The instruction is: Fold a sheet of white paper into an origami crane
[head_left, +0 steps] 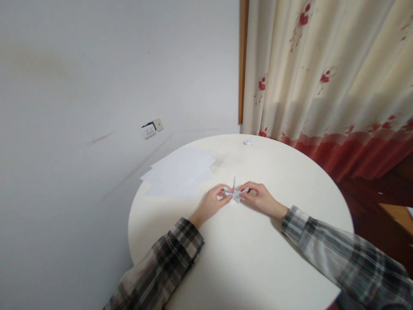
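Note:
A small folded white paper figure (pixel 235 193) sits at the middle of a round cream table (pixel 251 258), with one thin point sticking up. My left hand (pixel 215 199) pinches its left side with closed fingers. My right hand (pixel 259 196) pinches its right side the same way. Both wrists rest on the tabletop, in plaid sleeves.
A loose stack of white paper sheets (pixel 180 172) lies at the table's far left edge. A small crumpled paper piece (pixel 248 141) sits at the far rim. A white wall with a socket (pixel 149 130) is at left, a flowered curtain (pixel 322 77) at right.

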A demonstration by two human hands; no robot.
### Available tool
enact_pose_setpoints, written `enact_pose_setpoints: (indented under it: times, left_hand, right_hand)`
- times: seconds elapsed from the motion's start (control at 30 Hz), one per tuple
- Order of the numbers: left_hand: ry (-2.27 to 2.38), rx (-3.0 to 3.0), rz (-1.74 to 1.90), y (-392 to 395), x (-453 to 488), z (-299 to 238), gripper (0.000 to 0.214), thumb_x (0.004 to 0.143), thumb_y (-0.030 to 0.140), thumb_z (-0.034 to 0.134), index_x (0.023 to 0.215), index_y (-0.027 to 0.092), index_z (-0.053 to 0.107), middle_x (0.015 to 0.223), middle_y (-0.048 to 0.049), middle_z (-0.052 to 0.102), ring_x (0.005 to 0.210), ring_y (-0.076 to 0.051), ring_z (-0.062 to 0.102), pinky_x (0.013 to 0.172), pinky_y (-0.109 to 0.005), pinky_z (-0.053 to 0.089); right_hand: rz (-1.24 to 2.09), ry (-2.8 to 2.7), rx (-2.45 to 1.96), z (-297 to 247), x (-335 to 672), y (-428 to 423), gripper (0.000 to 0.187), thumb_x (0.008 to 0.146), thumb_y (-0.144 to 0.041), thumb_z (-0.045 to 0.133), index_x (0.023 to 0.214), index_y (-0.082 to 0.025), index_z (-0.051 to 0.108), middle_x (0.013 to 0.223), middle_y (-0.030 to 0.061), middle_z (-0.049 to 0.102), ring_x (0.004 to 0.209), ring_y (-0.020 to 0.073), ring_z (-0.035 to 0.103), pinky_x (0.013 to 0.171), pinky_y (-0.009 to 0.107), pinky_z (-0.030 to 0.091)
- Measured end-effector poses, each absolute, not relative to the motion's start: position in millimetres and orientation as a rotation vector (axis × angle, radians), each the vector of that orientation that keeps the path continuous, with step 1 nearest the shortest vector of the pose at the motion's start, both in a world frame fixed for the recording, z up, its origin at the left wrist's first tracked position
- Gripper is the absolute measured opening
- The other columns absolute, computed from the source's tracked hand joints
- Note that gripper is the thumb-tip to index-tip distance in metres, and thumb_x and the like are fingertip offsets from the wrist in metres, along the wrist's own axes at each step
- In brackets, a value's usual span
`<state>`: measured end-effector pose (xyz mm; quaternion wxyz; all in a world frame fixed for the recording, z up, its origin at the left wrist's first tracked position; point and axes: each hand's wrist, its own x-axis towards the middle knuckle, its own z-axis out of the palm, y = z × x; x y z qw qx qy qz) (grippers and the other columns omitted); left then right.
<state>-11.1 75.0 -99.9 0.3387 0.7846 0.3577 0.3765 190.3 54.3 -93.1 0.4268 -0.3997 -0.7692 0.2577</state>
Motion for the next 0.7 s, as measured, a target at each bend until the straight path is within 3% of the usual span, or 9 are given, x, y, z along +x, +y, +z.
enact_pose_setpoints:
  times: [0.2,0.4,0.57,0.7]
  left_hand:
    - [0.902,1.968,0.958,76,-13,-98,0.027,0.069,0.032,0.068,0.089,0.015,0.061,0.088,-0.0051,0.063,0.079,-0.017,0.059,0.073,-0.027,0.046]
    - [0.887,1.833,1.030,71,-10,-88,0.032,0.078,0.046,0.056,0.082,0.014,0.062,0.083,-0.0052,0.061,0.076,-0.016,0.058,0.070,-0.026,0.045]
    - [0.944,1.747,1.053,73,-9,-85,0.037,0.075,0.050,0.058,0.076,0.014,0.062,0.077,-0.0049,0.063,0.073,-0.017,0.058,0.069,-0.026,0.045]
    - [0.920,1.682,1.068,78,-10,-89,0.038,0.076,0.050,0.057,0.085,0.014,0.063,0.083,-0.0067,0.065,0.076,-0.018,0.060,0.071,-0.028,0.046]
  right_hand:
    - [0.722,-1.902,-0.988,-88,192,50,0.022,0.082,-0.037,0.054,0.089,-0.018,0.065,0.085,0.0042,0.065,0.076,0.0154,0.057,0.071,0.027,0.043]
    - [0.675,-1.833,-0.904,-83,192,50,0.029,0.089,-0.038,0.042,0.092,-0.019,0.064,0.090,0.0061,0.064,0.085,0.0176,0.057,0.078,0.031,0.042]
    - [0.603,-1.790,-0.904,-78,194,49,0.027,0.086,-0.038,0.047,0.093,-0.019,0.064,0.087,0.0065,0.064,0.080,0.0178,0.056,0.073,0.031,0.043]
    - [0.566,-1.812,-0.884,-74,192,47,0.022,0.086,-0.033,0.048,0.093,-0.019,0.064,0.084,0.0059,0.063,0.078,0.0164,0.056,0.070,0.029,0.043]
